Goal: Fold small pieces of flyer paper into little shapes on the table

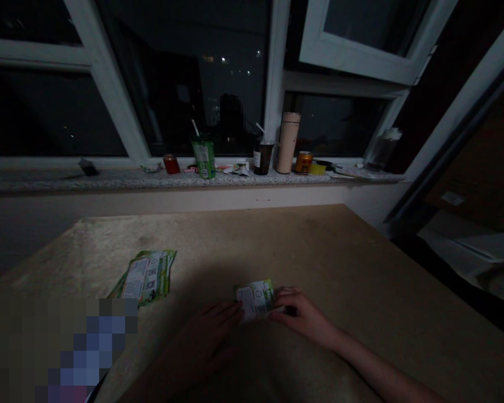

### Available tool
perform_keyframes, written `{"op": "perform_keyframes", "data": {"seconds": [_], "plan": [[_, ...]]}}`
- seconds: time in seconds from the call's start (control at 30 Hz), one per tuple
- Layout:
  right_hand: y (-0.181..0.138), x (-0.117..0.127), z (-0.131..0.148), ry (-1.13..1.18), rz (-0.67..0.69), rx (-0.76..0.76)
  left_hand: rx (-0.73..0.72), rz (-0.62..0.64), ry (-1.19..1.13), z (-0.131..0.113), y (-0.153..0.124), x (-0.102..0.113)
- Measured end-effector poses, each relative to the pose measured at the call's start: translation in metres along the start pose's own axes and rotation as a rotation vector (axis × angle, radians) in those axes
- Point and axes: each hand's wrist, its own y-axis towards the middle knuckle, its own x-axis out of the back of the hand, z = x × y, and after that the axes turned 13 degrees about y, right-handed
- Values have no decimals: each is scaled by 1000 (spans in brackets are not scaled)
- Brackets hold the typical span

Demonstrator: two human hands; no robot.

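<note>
Down near the front edge of the tabletop (pixel 327 246), roughly midway along it: a small green-and-white packet (pixel 255 298), lying flat between both hands. Left hand (pixel 210 331) resting loosely on the board, fingers stretched out, tips touching the packet's left edge. Right hand (pixel 303 314) curled over the packet's right edge, fingers closed on it. Toward the left edge, well apart from the hands: a loose stack of larger green packets (pixel 146 277), slightly fanned. Beyond the far edge, on the windowsill (pixel 67 180): a red can (pixel 171 164), a green cup (pixel 204 159) with a straw, a dark cup (pixel 262 158), a tall beige flask (pixel 288 143), an orange can (pixel 303 162). Dim light throughout.
</note>
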Motion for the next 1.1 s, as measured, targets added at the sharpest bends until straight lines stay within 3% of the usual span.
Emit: {"op": "perform_keyframes", "data": {"seconds": [0.1,0.27,0.37,0.57,0.7,0.77,0.93,1.1], "plan": [[6,-2,-2,-88,6,-62,-17,13,42,0,1,1],[15,-11,-2,-334,-107,-205,-7,-41,120,1,3,5],[19,-16,0,-454,-148,-218,-14,-27,117,4,1,0],[25,-20,-3,-642,-198,-216,119,-65,116,7,-4,-14],[26,-21,-7,-650,-205,-222,256,-181,178,-9,2,-11],[26,-20,-8,-637,-198,-227,227,-241,205,-22,5,-10],[28,-19,-8,-636,-179,-241,85,-172,198,-50,12,-13],[29,-19,-6,-660,-159,-237,111,-88,164,-52,22,-16]]}}
